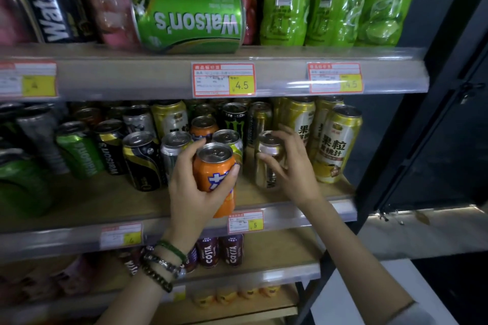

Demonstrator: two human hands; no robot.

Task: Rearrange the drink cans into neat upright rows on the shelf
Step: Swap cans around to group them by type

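My left hand [195, 192] grips an upright orange can [215, 166] at the front of the middle shelf [111, 208]. My right hand [290, 166] curls round a gold Watson's can [269, 158] that stands upright just to the right. Behind them stand a silver can [174, 148], a green-yellow can [228, 140], a second orange can [202, 126] and a black Monster can [235, 120]. Tall yellow juice cans [338, 145] stand at the right. Black and green Watson's cans [111, 148] lean at the left.
On the upper shelf a green Watson's can [190, 18] lies on its side before pink and green bottles [330, 0]. Price tags [223, 79] line the shelf edges. Costa bottles [232, 249] stand on the shelf below. A dark glass door [435, 140] is at the right.
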